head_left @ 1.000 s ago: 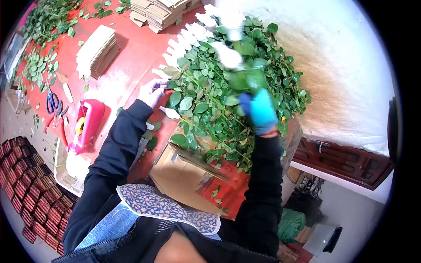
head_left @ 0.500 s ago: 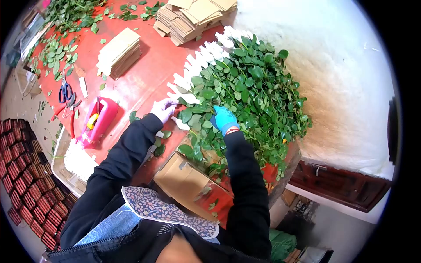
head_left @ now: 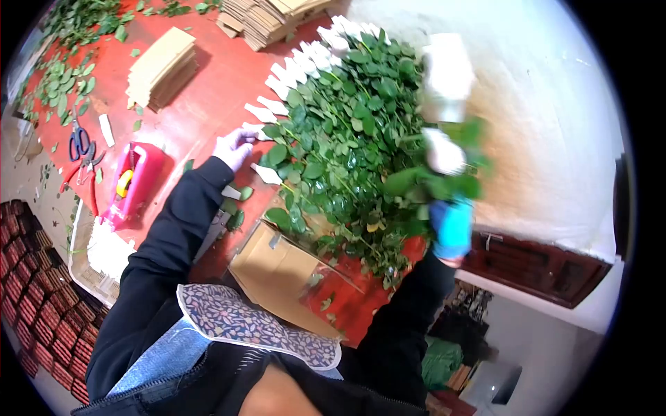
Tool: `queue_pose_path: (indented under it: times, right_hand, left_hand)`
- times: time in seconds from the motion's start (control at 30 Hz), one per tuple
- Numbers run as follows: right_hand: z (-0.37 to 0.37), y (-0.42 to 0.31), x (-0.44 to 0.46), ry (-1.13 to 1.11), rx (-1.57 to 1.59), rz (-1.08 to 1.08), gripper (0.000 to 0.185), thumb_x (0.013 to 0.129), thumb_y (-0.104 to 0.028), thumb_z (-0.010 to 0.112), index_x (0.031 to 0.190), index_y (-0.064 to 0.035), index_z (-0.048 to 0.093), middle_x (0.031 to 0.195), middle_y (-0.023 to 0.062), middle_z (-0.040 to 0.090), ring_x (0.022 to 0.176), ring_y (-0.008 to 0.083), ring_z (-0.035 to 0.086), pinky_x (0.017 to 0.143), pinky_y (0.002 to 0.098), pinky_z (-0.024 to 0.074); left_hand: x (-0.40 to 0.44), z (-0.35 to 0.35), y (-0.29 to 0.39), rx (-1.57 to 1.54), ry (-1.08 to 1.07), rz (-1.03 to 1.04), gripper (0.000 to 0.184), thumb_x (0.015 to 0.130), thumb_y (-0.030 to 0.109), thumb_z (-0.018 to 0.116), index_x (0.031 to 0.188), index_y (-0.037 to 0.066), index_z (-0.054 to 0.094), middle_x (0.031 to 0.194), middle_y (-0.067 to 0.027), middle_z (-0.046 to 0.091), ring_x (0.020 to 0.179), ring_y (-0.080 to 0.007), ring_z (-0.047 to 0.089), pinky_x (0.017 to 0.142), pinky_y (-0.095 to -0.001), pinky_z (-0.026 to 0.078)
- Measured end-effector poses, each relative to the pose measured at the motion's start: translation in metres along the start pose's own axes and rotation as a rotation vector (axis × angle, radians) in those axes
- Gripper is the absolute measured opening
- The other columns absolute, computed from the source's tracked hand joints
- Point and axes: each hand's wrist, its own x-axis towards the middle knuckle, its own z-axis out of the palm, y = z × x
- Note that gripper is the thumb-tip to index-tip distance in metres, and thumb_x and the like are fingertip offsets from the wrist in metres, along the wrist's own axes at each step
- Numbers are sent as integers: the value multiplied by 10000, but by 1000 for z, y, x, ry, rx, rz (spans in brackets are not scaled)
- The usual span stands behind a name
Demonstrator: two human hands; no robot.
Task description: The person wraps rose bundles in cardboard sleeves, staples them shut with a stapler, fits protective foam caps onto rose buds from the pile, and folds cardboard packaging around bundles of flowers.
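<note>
A big pile of leafy green rose stems [head_left: 347,139] lies on the red table, with white-wrapped heads [head_left: 281,84] lined along its left edge. My right hand [head_left: 451,229], in a blue glove, is closed round stems raised at the pile's right side. Two blurred white-wrapped heads [head_left: 445,151] and leaves stick up above that fist. My left hand [head_left: 234,149], in a pale thin glove, is at the pile's left edge with thumb and fingers apart. Its fingertips are beside a wrapped head [head_left: 258,131]; whether they touch it is unclear. Another wrapped head [head_left: 266,174] lies just below.
A pink tape dispenser [head_left: 142,182], scissors [head_left: 82,142] and red-handled pliers [head_left: 87,173] lie left. Cardboard stacks [head_left: 163,67] stand farther back. An open cardboard box [head_left: 274,267] is in front of me. A white-covered wall [head_left: 541,139] rises at the right.
My right hand has moved right from the middle of the pile and now holds up stems with wrapped heads. My left hand stays at the pile's left edge. The view has shifted somewhat.
</note>
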Motion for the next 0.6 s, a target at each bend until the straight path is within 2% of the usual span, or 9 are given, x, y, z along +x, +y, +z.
queue_pose_path:
  times: [0.07,0.13,0.23,0.3,0.33,0.4,0.43,0.53,0.6]
  right_hand:
    - [-46,-11,-21,185,-16,37,270,1009,-257,433,1045,-75,628,708,-40,566,587,160,514,507,350,431]
    - [-65,-37,-38,124,-368,-39,216,937,-202,499,1018,-53,632,727,10,585,616,206,537,547,365,447]
    - [-83,-86,-48,23,-872,-172,183,828,-119,599,977,-19,639,755,87,613,658,275,572,606,388,472]
    - [-56,-55,-47,-4,-856,-309,229,739,-72,653,957,-1,644,793,142,623,707,321,590,665,393,485]
    - [-23,-20,-33,6,-675,-393,271,687,-53,674,950,6,646,821,172,624,742,344,596,704,391,490]
    - [21,-52,1,-136,-317,-440,226,812,-57,586,1031,-38,638,878,157,653,789,330,629,697,401,508]
    - [37,-42,11,-190,-231,-380,231,805,-68,591,1030,-47,640,859,171,649,785,347,630,688,413,507]
    - [51,-43,17,-303,-68,-158,214,788,-90,601,994,-49,644,822,205,634,782,373,632,674,434,500]
    - [49,-27,18,-384,-78,32,164,784,-108,618,931,-42,646,763,203,616,709,384,610,635,444,486]
  left_hand:
    - [-6,-3,21,182,71,27,312,825,4,593,1136,10,621,1045,-116,683,1011,-197,646,876,-316,515]
    - [-1,-6,6,452,151,115,382,807,7,613,1188,11,597,1087,-127,669,975,-225,653,863,-350,525]
    - [16,2,-13,181,158,27,517,797,-10,625,1302,13,516,1121,-133,653,974,-231,654,840,-345,532]
    - [31,2,-29,262,253,183,636,844,-43,604,1431,58,380,1309,-105,555,885,-136,631,734,-265,536]
    - [34,3,-17,268,254,189,636,844,-43,604,1431,58,380,1309,-105,555,885,-136,631,734,-265,536]
    - [38,11,20,190,134,-48,657,846,-18,629,1443,60,366,1304,-129,562,888,-146,635,728,-279,544]
    - [40,11,23,323,131,83,646,848,12,652,1433,61,381,1240,-146,599,898,-156,644,752,-286,547]
    - [58,5,9,475,1,12,644,839,61,686,1418,66,404,1172,-153,637,916,-163,652,783,-301,549]
    - [59,9,8,369,4,46,648,821,95,710,1404,74,427,1130,-157,658,911,-182,668,825,-317,547]
